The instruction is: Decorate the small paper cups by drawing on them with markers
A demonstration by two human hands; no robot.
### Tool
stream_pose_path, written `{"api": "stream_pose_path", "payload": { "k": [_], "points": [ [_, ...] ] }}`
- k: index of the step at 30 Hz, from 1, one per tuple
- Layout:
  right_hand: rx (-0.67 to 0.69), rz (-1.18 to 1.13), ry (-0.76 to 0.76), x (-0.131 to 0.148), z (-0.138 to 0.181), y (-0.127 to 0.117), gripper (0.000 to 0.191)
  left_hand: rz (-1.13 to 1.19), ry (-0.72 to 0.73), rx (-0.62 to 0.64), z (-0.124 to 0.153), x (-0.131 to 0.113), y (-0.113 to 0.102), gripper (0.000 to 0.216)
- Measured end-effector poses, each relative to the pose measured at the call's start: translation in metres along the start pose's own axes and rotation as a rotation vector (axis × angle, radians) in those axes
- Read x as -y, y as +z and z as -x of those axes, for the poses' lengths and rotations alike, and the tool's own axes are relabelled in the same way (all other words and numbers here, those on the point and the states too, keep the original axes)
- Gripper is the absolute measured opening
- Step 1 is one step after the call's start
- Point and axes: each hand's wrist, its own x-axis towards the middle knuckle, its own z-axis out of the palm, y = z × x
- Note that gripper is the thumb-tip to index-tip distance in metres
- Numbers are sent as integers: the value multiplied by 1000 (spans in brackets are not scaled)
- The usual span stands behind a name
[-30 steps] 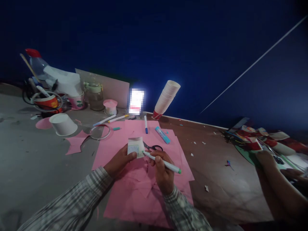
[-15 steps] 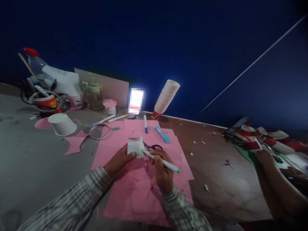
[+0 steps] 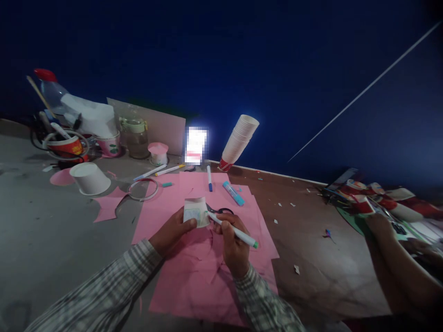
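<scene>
a dark blue wall (image 3: 221, 60) fills the back of the dim room, with a thin pale line slanting across its right side. below it spreads the table (image 3: 69, 263), grey on the left and brownish on the right. overlapping pink sheets (image 3: 194, 295) cover the middle of it. at the far right another person's forearm (image 3: 408, 263) rests beside a blurred jumble of cups. a pale board (image 3: 162, 127) stands at the back left, and a tall stack of paper cups (image 3: 240, 140) leans to the right near the wall. the left hand (image 3: 173, 233) and the right hand (image 3: 235, 244) are over the pink sheets. a white cup (image 3: 90, 179) sits upside down on the grey part, and a glass jar (image 3: 134, 143) stands in front of the board. the right hand grips a white marker (image 3: 244, 236) with a green end. the left hand pinches a small white card (image 3: 195, 206), its thumb on the front, just left of the marker's tip; whether they touch i cannot tell. black-handled scissors (image 3: 226, 211) lie behind. tiny paper scraps (image 3: 296, 270) dot the brownish part.
</scene>
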Motion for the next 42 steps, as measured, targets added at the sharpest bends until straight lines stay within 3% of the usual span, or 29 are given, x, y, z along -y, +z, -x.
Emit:
{"api": "stream_pose_path", "payload": {
  "k": [30, 42],
  "points": [
    [3, 8, -22, 1, 0, -1, 30, 1, 36, -6, 0, -4, 3, 48],
    [42, -55, -7, 4, 2, 0, 33, -3, 21, 9, -2, -3, 3, 52]
  ]
}}
